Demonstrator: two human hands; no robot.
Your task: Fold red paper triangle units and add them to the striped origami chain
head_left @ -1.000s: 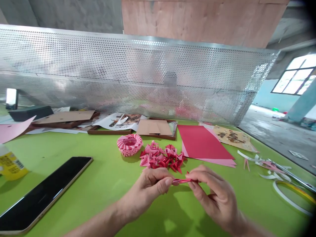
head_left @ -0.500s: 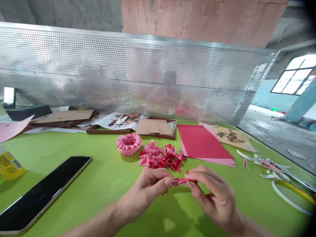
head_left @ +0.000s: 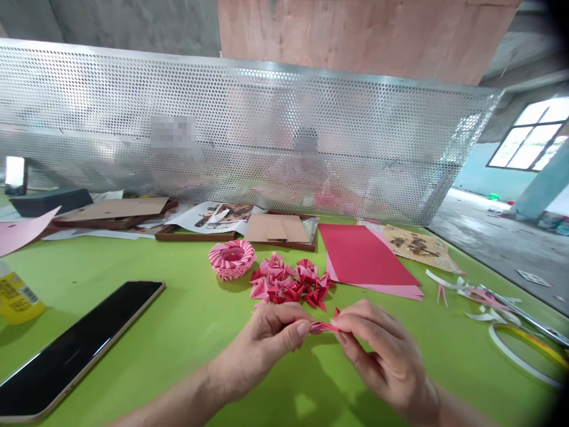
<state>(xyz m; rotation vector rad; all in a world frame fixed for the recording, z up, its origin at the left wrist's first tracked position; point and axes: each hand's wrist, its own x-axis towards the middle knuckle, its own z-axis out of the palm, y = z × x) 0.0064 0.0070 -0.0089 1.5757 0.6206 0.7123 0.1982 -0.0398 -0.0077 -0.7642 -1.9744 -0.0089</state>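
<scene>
Between my hands is a small folded strip of pink and red paper (head_left: pixel 323 326), held just above the green table. My left hand (head_left: pixel 271 338) pinches its left end between thumb and fingers. The right end is pinched by my right hand (head_left: pixel 384 356), and a small red tip shows above those fingers. Just beyond lies a pile of folded pink and red paper pieces (head_left: pixel 291 281). A round pink-and-white striped paper ring, like a small basket (head_left: pixel 232 260), sits to the left of the pile.
A phone (head_left: pixel 80 350) and a yellow-labelled bottle (head_left: pixel 20 299) are at the left. Red and pink sheets (head_left: pixel 367 255) lie behind my right hand. Scissors (head_left: pixel 520 314), paper scraps and a tape roll (head_left: pixel 527 356) sit at the right. A perforated metal screen (head_left: pixel 249 136) stands behind.
My right hand has shifted slightly left along the folded paper, closer to my left hand. Less of the strip shows between them. My left hand stays nearly in place.
</scene>
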